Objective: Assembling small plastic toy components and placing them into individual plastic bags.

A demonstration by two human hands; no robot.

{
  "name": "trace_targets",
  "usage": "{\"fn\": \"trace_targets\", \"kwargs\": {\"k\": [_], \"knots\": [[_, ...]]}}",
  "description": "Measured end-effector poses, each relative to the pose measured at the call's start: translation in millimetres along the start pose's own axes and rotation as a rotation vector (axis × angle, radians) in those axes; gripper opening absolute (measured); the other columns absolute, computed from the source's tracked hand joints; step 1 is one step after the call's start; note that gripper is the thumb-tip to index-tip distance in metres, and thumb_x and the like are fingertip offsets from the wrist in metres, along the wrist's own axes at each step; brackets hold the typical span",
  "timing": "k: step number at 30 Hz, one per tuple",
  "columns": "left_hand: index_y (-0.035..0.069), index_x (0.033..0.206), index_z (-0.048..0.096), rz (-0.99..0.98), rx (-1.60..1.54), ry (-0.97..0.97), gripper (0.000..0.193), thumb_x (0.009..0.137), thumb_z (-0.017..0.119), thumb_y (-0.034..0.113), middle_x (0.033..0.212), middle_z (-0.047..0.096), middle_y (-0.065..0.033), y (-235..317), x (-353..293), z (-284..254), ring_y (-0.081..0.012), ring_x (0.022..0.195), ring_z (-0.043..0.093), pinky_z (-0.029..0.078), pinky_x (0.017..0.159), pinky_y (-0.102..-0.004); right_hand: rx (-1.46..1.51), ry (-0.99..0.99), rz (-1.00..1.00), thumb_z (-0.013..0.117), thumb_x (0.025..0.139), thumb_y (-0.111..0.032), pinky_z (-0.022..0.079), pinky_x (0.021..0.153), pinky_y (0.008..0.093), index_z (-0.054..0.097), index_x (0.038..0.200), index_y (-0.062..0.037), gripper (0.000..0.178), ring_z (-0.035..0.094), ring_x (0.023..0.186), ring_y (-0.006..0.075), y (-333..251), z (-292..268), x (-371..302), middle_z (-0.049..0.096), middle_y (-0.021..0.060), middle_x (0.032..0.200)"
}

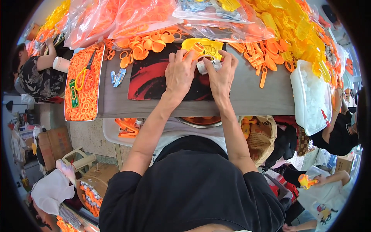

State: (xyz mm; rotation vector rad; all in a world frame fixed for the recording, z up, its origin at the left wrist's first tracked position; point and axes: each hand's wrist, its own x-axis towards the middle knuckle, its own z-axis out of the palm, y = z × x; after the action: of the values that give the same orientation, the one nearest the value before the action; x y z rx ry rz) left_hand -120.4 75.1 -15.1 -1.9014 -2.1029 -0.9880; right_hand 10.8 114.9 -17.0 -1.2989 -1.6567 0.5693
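Note:
Both my hands work close together over a dark mat with red swirls (pixel 148 79). My left hand (pixel 179 75) is closed, its fingertips at a small orange plastic piece (pixel 198 48). Thumb and fingers of my right hand (pixel 223 77) pinch a small white-and-grey round part (pixel 203 67), whose exact kind I cannot make out. Just beyond the fingers lies a yellow plastic shell (pixel 210 44), with thin dark lines like wires inside it. My fingers partly hide these pieces.
A tray of orange rings (pixel 85 102) at left holds scissors (pixel 85 73). At right stands a white bin (pixel 299 87) of clear pieces. Orange parts (pixel 152 42), bags (pixel 143 15) and yellow parts (pixel 301 25) line the back. Blue-white wrapped pieces (pixel 118 77) lie left. Other people sit nearby.

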Motion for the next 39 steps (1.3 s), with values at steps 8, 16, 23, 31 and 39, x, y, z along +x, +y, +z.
{"fn": "trace_targets", "kwargs": {"k": [8, 16, 23, 31, 39], "knots": [[0.005, 0.119, 0.068, 0.155, -0.102, -0.102, 0.032, 0.090, 0.071, 0.018, 0.111, 0.060, -0.0070, -19.2, -6.7, -21.4, -0.0279, 0.095, 0.056, 0.056, 0.077, -0.0390, -0.030, -0.225, -0.252, 0.075, 0.082, -0.010, 0.050, 0.087, 0.0369, 0.070, 0.098, -0.0008, 0.020, 0.063, 0.096, 0.0275, 13.4, -33.3, 75.8, 0.066, 0.0134, 0.098], [0.003, 0.116, 0.071, -0.025, -0.341, -0.025, 0.031, 0.092, 0.071, 0.023, 0.110, 0.066, -0.0095, -20.3, -9.9, -14.9, -0.0277, 0.099, 0.061, 0.052, 0.086, -0.0383, -0.155, -0.340, -0.533, 0.068, 0.085, -0.011, 0.045, 0.098, 0.0412, 0.069, 0.105, -0.0049, 0.021, 0.058, 0.115, 0.0280, 9.7, -24.3, 67.5, 0.068, 0.0096, 0.110], [0.002, 0.116, 0.072, -0.045, -0.368, -0.053, 0.032, 0.091, 0.071, 0.022, 0.110, 0.068, -0.0113, -28.9, -6.2, -13.8, -0.0281, 0.099, 0.062, 0.052, 0.088, -0.0385, -0.436, -0.329, -0.731, 0.065, 0.083, -0.006, 0.038, 0.098, 0.0434, 0.066, 0.109, -0.0099, 0.026, 0.059, 0.105, 0.0261, 0.5, -4.2, 62.1, 0.069, 0.0052, 0.104], [0.002, 0.117, 0.071, -0.015, -0.347, -0.003, 0.031, 0.093, 0.069, 0.021, 0.110, 0.066, -0.0110, -21.9, -7.8, -11.3, -0.0294, 0.096, 0.061, 0.051, 0.086, -0.0398, -0.389, -0.452, -0.706, 0.064, 0.085, -0.002, 0.039, 0.095, 0.0397, 0.063, 0.111, -0.0071, 0.026, 0.062, 0.094, 0.0252, 0.7, -18.3, 69.9, 0.070, 0.0078, 0.085], [0.005, 0.117, 0.070, 0.058, -0.234, 0.032, 0.031, 0.089, 0.072, 0.017, 0.110, 0.064, -0.0085, -16.4, -11.6, -9.2, -0.0281, 0.095, 0.061, 0.053, 0.083, -0.0396, -0.027, -0.330, 0.059, 0.072, 0.090, -0.022, 0.053, 0.079, 0.0322, 0.068, 0.106, -0.0029, 0.025, 0.070, 0.089, 0.0201, 13.3, -21.7, 98.0, 0.073, 0.0111, 0.095]]}}
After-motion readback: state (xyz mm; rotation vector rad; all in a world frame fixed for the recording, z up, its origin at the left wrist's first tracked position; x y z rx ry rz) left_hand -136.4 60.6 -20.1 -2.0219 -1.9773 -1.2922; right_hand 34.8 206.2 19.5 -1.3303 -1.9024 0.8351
